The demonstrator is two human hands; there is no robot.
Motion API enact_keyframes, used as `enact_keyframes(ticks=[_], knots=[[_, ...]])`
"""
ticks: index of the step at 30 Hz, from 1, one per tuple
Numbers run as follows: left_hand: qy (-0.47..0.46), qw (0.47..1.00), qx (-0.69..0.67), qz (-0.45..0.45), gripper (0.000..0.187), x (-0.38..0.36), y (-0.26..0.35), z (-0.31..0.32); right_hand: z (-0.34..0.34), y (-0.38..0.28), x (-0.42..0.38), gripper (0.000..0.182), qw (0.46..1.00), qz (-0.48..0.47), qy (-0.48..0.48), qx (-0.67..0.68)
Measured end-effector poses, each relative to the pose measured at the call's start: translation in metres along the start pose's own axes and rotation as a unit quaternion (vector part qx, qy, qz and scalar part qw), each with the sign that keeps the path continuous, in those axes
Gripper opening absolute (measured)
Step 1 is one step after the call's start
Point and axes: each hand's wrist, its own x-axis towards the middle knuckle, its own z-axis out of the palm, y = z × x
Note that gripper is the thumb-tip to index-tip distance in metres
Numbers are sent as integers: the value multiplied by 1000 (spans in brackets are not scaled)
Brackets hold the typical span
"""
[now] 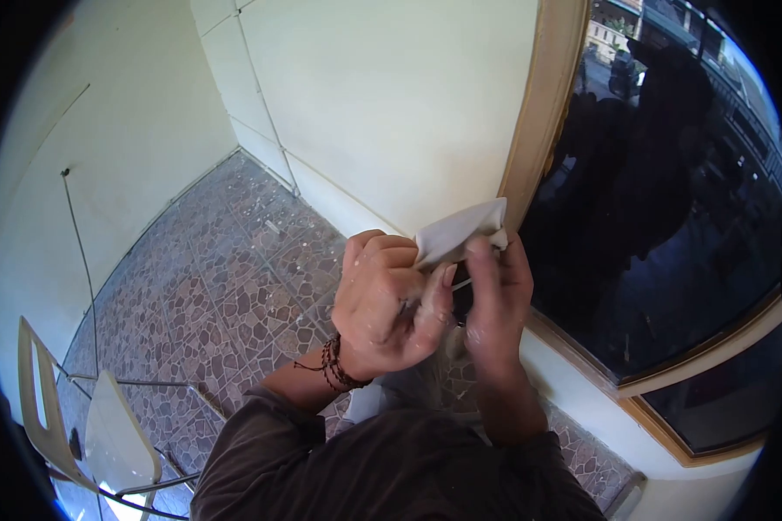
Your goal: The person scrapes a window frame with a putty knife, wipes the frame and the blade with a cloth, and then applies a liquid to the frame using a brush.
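A folded off-white sheet (460, 227), thin and somewhat stiff-looking, is held between both hands in front of my chest. My left hand (382, 304) grips its near left end, fingers curled and thumb extended toward the middle. Around the wrist is a dark braided bracelet (332, 365). On the sheet's right end, my right hand (498, 304) closes with thumb and fingers, slightly blurred. A short thin white strip (462, 284) shows between the hands below the sheet. Both hands have wet-looking, whitish smears on the skin.
Ahead is a pale wall (382, 95); to the right stands a dark glass window (634, 226) in a wooden frame (530, 104). A cream chair (117, 434) stands at lower left. The stone-patterned floor (208, 269) has white specks and bits scattered on it.
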Motion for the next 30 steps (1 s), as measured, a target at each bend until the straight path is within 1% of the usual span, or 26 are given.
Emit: enact_keyframes(ticks=[1,3,4,6,7,9,10,12,13,14,16,17,18,19,20,21,22,24,25,26,27,28,30], knots=[[4,999,21,37,24,3,2,3,2,-6,2,27,999,30,-8,-31],[-1,991,53,119,25,8,1,8,-3,-7,2,27,1000,-3,-4,-30],[9,990,37,133,25,9,3,11,-6,-11,4,26,999,-34,-4,-27],[-34,994,6,108,22,10,14,16,-10,-24,7,24,995,-88,-6,-57],[-16,991,-7,130,22,17,16,20,-13,-31,13,25,989,-120,-13,-88],[-83,991,-48,94,23,21,26,17,-21,-35,7,25,981,-151,-21,-120],[-69,990,-56,110,23,25,31,20,-27,-36,8,26,976,-174,-18,-130],[-72,988,-133,40,13,31,40,27,-31,-45,16,28,967,-207,-19,-144],[-22,986,-162,18,9,37,47,33,-31,-52,19,29,963,-230,-3,-140],[-16,985,-168,25,9,41,46,38,-29,-58,20,31,959,-250,12,-134],[-2,973,-208,-104,13,46,44,46,-27,-70,22,31,956,-253,8,-149],[9,956,-230,-181,19,40,42,59,-29,-72,21,29,942,-261,14,-212],[4,953,-235,-193,19,37,41,67,-33,-73,16,27,925,-259,23,-277],[29,898,-363,-246,22,36,41,74,-41,-71,12,27,926,-244,32,-286],[59,824,-481,-294,27,31,40,81,-54,-68,12,27,916,-261,23,-303],[83,800,-520,-289,32,23,40,88,-60,-65,12,26,906,-280,12,-318],[83,795,-520,-302,32,15,40,86,-60,-61,7,26,907,-269,17,-325],[15,778,-551,-301,34,1,37,77,-54,-52,-6,27,957,-227,-35,-175],[-25,775,-554,-301,32,-8,29,71,-64,-50,-9,27,948,-237,3,-212],[-34,763,-556,-329,32,-16,13,63,-78,-48,-21,28,936,-236,52,-254],[-140,909,-332,-209,37,-7,-10,57,-82,-54,-20,29,924,-263,88,-264],[-234,967,-79,-64,46,-7,-30,48,-84,-60,-12,30,909,-291,121,-274],[-386,922,6,-33,70,-73,-91,47,-90,-67,4,27,907,-317,157,-228]])
